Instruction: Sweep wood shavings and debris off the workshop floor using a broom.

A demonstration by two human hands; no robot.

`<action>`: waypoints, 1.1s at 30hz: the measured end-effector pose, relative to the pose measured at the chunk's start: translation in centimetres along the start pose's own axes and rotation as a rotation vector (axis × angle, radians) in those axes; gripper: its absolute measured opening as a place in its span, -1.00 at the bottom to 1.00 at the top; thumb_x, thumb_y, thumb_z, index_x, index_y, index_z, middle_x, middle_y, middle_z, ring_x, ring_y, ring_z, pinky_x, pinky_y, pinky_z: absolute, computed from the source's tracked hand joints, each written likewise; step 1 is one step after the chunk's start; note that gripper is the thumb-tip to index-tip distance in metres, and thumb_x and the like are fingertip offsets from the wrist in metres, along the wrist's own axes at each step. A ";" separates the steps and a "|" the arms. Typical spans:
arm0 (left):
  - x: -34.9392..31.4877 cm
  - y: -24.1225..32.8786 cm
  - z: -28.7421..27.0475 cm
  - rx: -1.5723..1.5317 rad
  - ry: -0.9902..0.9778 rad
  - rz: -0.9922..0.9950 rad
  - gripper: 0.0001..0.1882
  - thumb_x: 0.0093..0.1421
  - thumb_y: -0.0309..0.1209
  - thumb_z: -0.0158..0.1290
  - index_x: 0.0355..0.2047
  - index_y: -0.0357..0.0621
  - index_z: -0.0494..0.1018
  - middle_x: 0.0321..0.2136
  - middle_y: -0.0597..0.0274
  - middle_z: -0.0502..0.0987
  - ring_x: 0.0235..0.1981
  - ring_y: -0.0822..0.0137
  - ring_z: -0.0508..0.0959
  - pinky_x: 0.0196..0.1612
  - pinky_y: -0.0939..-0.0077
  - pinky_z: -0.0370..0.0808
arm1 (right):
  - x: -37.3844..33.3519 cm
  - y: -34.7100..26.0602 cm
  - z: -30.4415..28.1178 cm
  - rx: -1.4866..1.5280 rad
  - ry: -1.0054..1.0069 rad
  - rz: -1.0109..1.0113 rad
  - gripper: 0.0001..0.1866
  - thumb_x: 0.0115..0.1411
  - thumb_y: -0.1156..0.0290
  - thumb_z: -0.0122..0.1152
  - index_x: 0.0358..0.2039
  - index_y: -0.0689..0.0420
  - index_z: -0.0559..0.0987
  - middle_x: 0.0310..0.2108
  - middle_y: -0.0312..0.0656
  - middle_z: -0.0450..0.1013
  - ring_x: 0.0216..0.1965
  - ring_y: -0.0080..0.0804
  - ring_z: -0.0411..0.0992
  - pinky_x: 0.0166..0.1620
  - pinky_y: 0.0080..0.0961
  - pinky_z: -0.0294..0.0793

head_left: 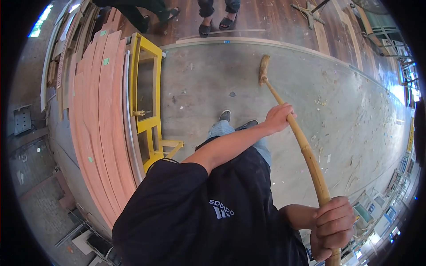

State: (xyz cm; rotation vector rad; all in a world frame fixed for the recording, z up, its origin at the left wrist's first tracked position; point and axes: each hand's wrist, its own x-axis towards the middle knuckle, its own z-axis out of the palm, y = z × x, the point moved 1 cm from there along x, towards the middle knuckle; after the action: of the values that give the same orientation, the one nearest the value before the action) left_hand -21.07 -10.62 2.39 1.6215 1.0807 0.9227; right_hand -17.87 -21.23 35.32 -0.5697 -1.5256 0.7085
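Broom (301, 146) sits in both our fists: left hand (279, 117) fingers wrapped round the bamboo handle mid-length, right hand (333, 226) fingers clamped on its upper end. Bristle head (264, 68) rests on concrete floor (346, 111) well beyond the left fingers. Yellow frame (144, 88) and stacked boards (102, 115) stand far left of those fingers.

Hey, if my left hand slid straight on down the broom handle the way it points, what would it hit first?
Likely the broom's bristle head, resting on the concrete floor; the handle ahead of the left hand looks free.
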 end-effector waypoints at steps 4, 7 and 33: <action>-0.7 -0.3 -0.2 0.009 -0.012 0.003 -0.77 0.12 -0.26 0.06 -0.49 -0.15 0.34 -0.46 0.12 0.43 -0.36 0.01 0.47 -0.34 0.17 0.39 | -0.5 0.0 0.3 0.026 -0.007 0.007 -0.68 -0.02 0.23 0.15 -0.77 -0.06 0.24 -0.90 -0.51 0.16 -0.89 -0.72 0.13 -0.64 -0.72 0.37; -1.1 -0.3 0.0 0.022 -0.017 0.012 -0.77 0.11 -0.27 0.06 -0.49 -0.16 0.34 -0.46 0.12 0.43 -0.36 0.01 0.48 -0.35 0.17 0.39 | -0.9 -0.4 0.6 -0.016 0.017 0.012 -0.65 -0.01 0.22 0.16 -0.77 -0.05 0.23 -0.91 -0.51 0.16 -0.90 -0.71 0.13 -0.64 -0.72 0.36; -2.5 10.0 -4.8 0.326 -0.258 0.312 -0.71 0.11 -0.13 0.09 -0.55 -0.05 0.42 -0.56 0.13 0.47 -0.45 0.00 0.51 -0.44 0.16 0.42 | 2.3 -10.9 -1.6 0.371 -0.301 -0.340 -0.60 0.11 0.22 0.17 -0.77 0.02 0.30 -0.85 -0.42 0.14 -0.87 -0.60 0.11 -0.67 -0.67 0.24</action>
State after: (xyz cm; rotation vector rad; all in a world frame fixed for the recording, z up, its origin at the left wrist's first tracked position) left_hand -24.04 -13.18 13.04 2.1585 0.8428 0.7306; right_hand -15.77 -26.84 44.88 0.0805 -1.6601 0.8085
